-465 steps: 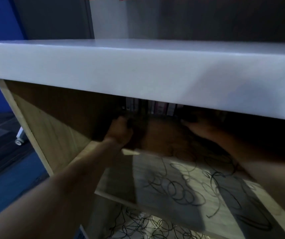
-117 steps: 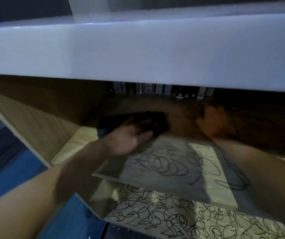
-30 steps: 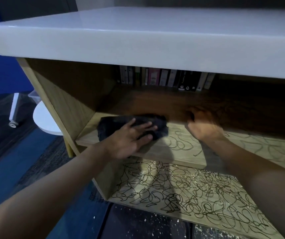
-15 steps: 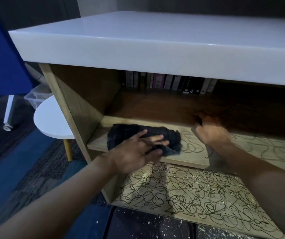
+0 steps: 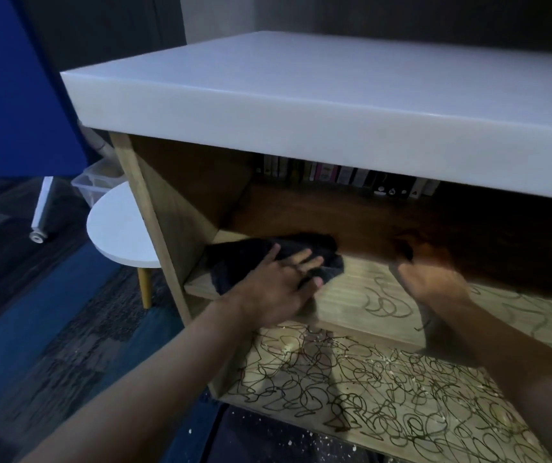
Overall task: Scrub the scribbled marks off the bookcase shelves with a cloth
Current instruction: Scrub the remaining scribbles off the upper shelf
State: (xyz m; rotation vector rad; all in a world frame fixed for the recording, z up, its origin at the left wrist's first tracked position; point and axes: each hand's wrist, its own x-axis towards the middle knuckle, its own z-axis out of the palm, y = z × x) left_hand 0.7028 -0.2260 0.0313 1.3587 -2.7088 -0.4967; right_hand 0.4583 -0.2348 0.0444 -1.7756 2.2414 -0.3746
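Left hand (image 5: 278, 289) pressed flat on a dark cloth (image 5: 267, 259), fingers (image 5: 304, 259) straight and slightly spread across its top, thumb (image 5: 314, 283) lying along the near right edge of the fabric. Cloth bunched at the left front end of the middle shelf (image 5: 344, 295), close to the bookcase's left side panel (image 5: 174, 212), partly in the shadow of the compartment. Right hand (image 5: 431, 275) resting on the same shelf to the right of the cloth, apart from it, blurred; fingers reaching back into the dark, too smeared to tell whether straight or curled, nothing seen in the grip. Scribbled marks (image 5: 384, 302) in black loops on the shelf between and in front of the two hands, thinner there and continuing to the right past the right forearm. Bare wood just beside the cloth on its right. Bottom shelf (image 5: 368, 389) below densely covered with tangled black scribbles and dotted with pale crumbs. Thick white top (image 5: 318, 105) overhanging the open compartment. Row of books (image 5: 344, 175) upright at the very back under that top. Round white side table (image 5: 117, 225) on a yellow leg just left of the bookcase, a clear plastic bin (image 5: 94, 182) behind it, blue panel (image 5: 10, 88) at far left, blue and dark carpet (image 5: 44, 329) underfoot.
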